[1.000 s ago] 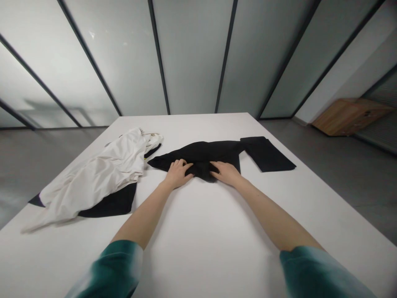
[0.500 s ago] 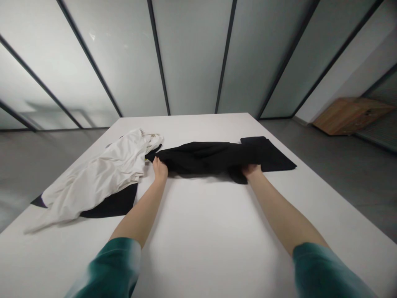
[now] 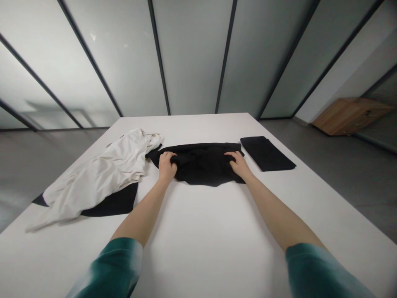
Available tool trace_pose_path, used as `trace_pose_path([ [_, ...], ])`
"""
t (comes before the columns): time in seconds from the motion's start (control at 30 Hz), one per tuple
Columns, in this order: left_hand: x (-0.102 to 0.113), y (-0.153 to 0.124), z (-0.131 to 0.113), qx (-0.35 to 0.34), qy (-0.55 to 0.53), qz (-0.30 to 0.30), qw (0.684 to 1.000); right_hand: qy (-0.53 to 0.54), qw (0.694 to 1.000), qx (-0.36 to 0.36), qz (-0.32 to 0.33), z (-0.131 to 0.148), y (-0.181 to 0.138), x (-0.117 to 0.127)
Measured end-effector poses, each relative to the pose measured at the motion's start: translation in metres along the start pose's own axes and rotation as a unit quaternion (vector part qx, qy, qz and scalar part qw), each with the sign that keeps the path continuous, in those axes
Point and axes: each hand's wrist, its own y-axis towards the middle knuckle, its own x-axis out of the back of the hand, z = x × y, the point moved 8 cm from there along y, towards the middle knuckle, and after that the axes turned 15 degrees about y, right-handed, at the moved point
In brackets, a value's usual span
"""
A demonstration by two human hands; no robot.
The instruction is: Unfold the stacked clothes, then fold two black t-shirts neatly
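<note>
A black garment [image 3: 201, 163] lies across the middle of the table, folded into a wide band with a wavy near edge. On its left part rests my left hand [image 3: 167, 166], fingers bent and thumb apart, touching the cloth. My right hand [image 3: 239, 164] is on the right end, its fingers stretched over the fabric with the thumb apart. Neither hand lifts the garment. Its left tip narrows toward a crumpled white garment [image 3: 108, 174]. To the right, apart from it, a neatly folded black cloth [image 3: 268, 154] lies flat.
The white table [image 3: 201, 240] carries all the cloth. Dark cloth [image 3: 114, 200] shows from under the white garment at the left. Frosted glass panels [image 3: 192, 58] stand behind the table, and a wooden cabinet [image 3: 350, 116] stands on the floor at the far right.
The black garment's right end has come down and left, off the folded black cloth. Its near edge now lies lower. Both hands have shifted from its edges onto its top.
</note>
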Motion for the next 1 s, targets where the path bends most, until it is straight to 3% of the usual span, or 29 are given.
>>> trace_pose_path([
  [0.17,0.006,0.005,-0.009,-0.013,0.05,0.051,0.997,-0.11,0.993,0.008,-0.036,0.017,-0.002,0.013],
  [0.3,0.021,0.0,-0.048,-0.168,0.104,0.105,0.975,-0.213,0.977,-0.023,0.0,0.027,0.002,0.035],
  [0.4,0.013,-0.016,-0.069,-0.275,0.181,0.209,0.921,-0.258,0.962,0.024,0.084,0.042,-0.003,0.037],
  [0.53,0.001,-0.025,-0.07,-0.294,0.251,0.286,0.877,-0.268,0.923,0.107,0.254,0.058,-0.03,0.007],
  [0.67,-0.005,-0.008,-0.056,-0.243,0.239,0.319,0.884,-0.247,0.923,0.073,0.287,0.059,-0.036,-0.002],
  [0.8,0.005,0.03,-0.03,-0.152,0.114,0.332,0.924,-0.139,0.952,-0.007,0.273,0.058,-0.017,0.011],
  [0.9,0.03,0.068,0.0,0.001,-0.06,0.265,0.962,0.051,0.979,-0.115,0.162,0.058,0.011,0.04],
  [0.93,0.041,0.078,0.01,0.067,-0.129,0.218,0.965,0.141,0.975,-0.141,0.097,0.06,0.021,0.051],
  [1.0,0.059,0.089,0.021,0.173,-0.271,0.114,0.94,0.325,0.932,-0.155,-0.034,0.069,0.037,0.067],
])
